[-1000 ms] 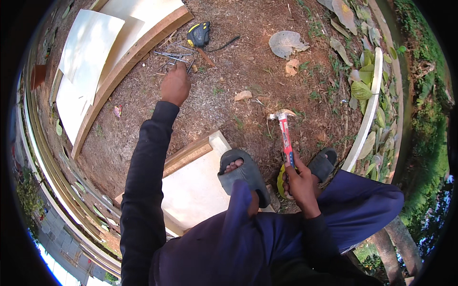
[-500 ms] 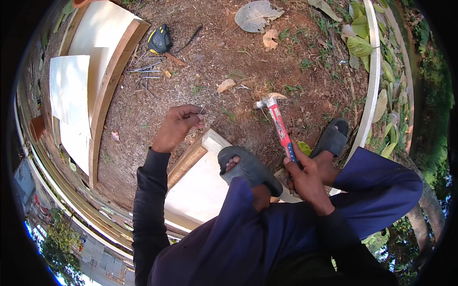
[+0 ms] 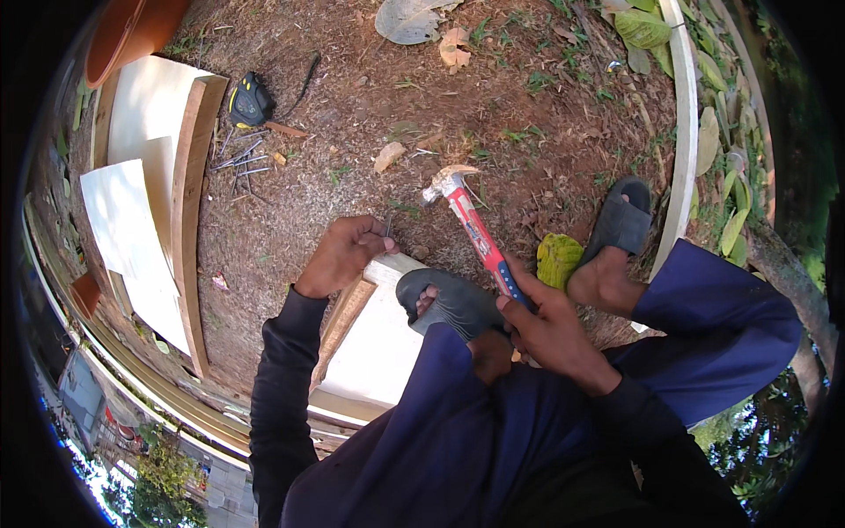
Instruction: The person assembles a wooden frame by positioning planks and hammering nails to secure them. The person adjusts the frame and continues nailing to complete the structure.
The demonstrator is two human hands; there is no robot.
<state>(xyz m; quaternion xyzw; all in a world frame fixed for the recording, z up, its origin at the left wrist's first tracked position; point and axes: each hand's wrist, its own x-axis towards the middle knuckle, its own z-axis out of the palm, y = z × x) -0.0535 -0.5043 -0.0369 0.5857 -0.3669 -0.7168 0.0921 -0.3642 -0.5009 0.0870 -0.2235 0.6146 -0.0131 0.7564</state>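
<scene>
Pinched between the thumb and fingers of my left hand (image 3: 343,253) is a thin nail (image 3: 389,227), standing roughly upright at the corner of a wooden frame (image 3: 393,265). A white panel (image 3: 374,339) fills that frame, and my sandalled foot (image 3: 449,302) presses on its edge. My right hand (image 3: 556,327) is wrapped round the blue end of a claw hammer (image 3: 478,231) with a red, starred handle. The hammer's metal head hangs to the right of the nail, apart from it.
A second wooden frame (image 3: 187,202) with white sheets (image 3: 136,238) lies at left. Near it are a black and yellow tape measure (image 3: 252,100) and several loose nails (image 3: 239,160). A brown pot (image 3: 132,40) stands at upper left; a pale strip (image 3: 686,132) runs along the right.
My left hand has brought the nail down onto the frame's corner. The hammer has shifted left with my right hand. The view has moved slightly, showing more of the pot.
</scene>
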